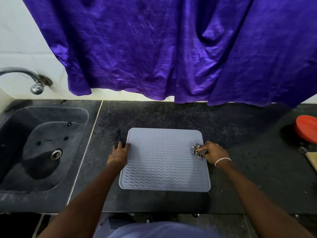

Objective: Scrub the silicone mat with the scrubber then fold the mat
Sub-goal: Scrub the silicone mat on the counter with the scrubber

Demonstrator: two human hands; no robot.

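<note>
The head view looks down on a dark stone counter (171, 114) with the grey silicone mat (164, 162) lying flat and unfolded at the centre of the frame, its wavy ridges facing up. The left hand (120, 154) rests at the mat's left edge, fingers spread fairly wide and pressing on the rim, holding nothing; it seems to pin the mat in place. The right hand (213, 152) sits at the mat's right edge, fingers curled around a black-and-white checked scrubber (199, 152), which touches the mat surface just inside that edge.

A dark sink (20, 169) fills the left of the frame, with a metal tap (34, 81) above it at upper left. A purple curtain (154, 48) hangs across the top, and a red dish (307, 129) sits at the far right edge.

The scrubbing step appears to be in hand, and the fold is not yet begun. The next move likely calls for drawing the scrubber across the ridges toward the left while the left hand keeps the mat from sliding.
</note>
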